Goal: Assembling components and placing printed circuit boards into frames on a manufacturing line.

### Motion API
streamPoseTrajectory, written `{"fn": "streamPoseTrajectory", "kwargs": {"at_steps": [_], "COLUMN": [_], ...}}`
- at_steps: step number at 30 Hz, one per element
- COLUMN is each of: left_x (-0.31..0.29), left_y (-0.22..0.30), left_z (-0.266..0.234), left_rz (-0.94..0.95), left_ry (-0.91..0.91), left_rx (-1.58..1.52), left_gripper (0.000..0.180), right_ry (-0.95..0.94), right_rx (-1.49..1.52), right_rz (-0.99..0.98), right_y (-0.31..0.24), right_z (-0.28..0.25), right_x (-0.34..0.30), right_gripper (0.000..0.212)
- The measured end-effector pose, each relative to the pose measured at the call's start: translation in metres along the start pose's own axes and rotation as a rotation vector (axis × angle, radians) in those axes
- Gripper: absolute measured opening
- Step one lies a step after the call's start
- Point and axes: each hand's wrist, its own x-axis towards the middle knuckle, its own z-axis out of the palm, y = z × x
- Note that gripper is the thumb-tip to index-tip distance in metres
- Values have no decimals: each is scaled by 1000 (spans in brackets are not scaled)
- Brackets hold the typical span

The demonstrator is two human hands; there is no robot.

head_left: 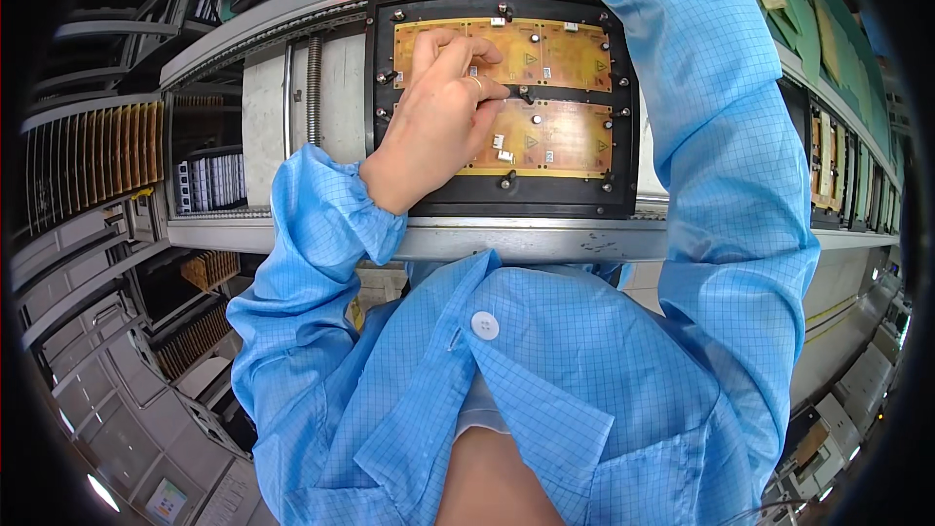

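Note:
My left hand [438, 107] reaches over two yellow-brown circuit boards, with its fingers bent and drawn together around the gap between them. Whatever the fingertips hold, if anything, is too small to make out. The upper board [575, 54] and the lower board [579, 141] lie flat in a black carrier frame [390, 197], held by small knobbed pins [507, 181] along their edges. White connectors [504, 149] and small round capacitors [537, 120] stand on the boards. My right arm [726, 127], in a blue checked sleeve, stretches past the carrier's right side; its hand lies beyond the top edge.
The carrier sits on a conveyor with metal rails [545, 237] at front and back. A threaded rod [314, 88] spans the conveyor on the left. Racks of upright brown boards [97, 161] stand at far left. More boards [828, 161] lie at the right.

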Motion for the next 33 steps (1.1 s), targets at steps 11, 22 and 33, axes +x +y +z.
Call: {"fn": "streamPoseTrajectory", "kwargs": {"at_steps": [11, 22, 33], "left_x": [2, -18, -19], "left_y": [8, 7, -28], "left_z": [-1, -12, -45], "left_rz": [19, 108, -380], "left_ry": [11, -172, 5], "left_rx": [33, -69, -362], "left_gripper": [23, 18, 13], "right_ry": [-57, -63, 89], "right_rx": [1098, 448, 164], "right_rz": [-287, -48, -266], "right_y": [-51, -67, -65], "right_z": [-60, -13, -1], "right_x": [-114, -246, -258], "right_gripper": [14, 16, 14]}}
